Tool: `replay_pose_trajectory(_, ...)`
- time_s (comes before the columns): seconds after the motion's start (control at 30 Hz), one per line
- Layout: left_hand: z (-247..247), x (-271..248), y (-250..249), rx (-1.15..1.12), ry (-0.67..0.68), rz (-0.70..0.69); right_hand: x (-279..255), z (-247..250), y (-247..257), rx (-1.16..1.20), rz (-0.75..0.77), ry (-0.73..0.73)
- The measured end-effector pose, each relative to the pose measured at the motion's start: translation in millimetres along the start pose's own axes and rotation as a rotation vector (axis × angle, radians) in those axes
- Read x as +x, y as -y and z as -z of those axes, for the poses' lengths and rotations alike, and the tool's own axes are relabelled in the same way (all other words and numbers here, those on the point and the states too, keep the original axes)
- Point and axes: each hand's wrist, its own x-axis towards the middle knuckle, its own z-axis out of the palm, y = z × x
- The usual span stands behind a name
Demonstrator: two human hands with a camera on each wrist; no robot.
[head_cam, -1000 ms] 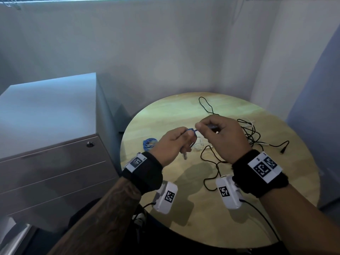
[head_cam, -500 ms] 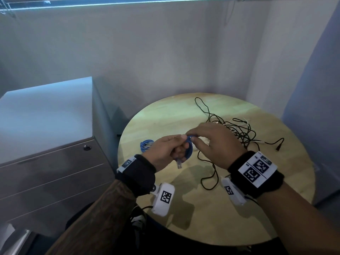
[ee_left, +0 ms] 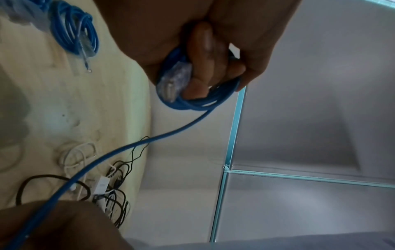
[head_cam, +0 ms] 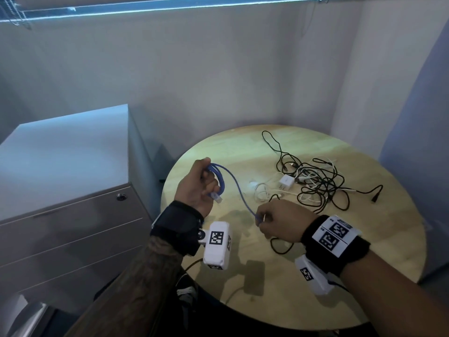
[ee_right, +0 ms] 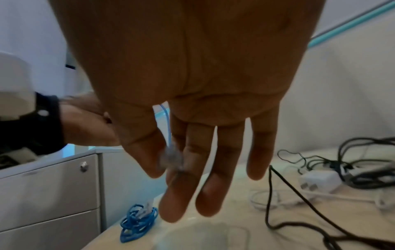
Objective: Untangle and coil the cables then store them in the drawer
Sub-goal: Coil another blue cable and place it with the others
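The left hand [head_cam: 198,188] grips a small coil of the blue cable [head_cam: 234,186]. The right hand [head_cam: 279,221], which met it half a second ago, now pinches the plug end, pulled away below-right; the last stretch is ready to wrap.

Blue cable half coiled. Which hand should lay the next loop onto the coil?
Right, probably. The right hand pinches the free end of the blue cable, so it can bring the slack across. The left hand already grips the wound loops and one plug, so it is better kept as the holder.
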Motion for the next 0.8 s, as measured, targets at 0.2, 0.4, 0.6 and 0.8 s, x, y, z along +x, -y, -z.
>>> replay_pose_trajectory(0.2,-9,-6,-2,-0.054,0.037,0.065,15,-3,-6,0.439,-0.010,-0.191)
replay_pose_trajectory(0.4,-18,-12,5,-0.122,0.225,0.156,27,8,13,1.241,0.026,-0.443)
replay_pose_trajectory(0.6,-21,-11,3,-0.190,0.265,0.162,34,12,22,1.253,0.141,-0.572)
replay_pose_trajectory(0.8,-24,-17,0,-0.141,0.290,0.156,36,14,22,1.474,0.211,-0.514)
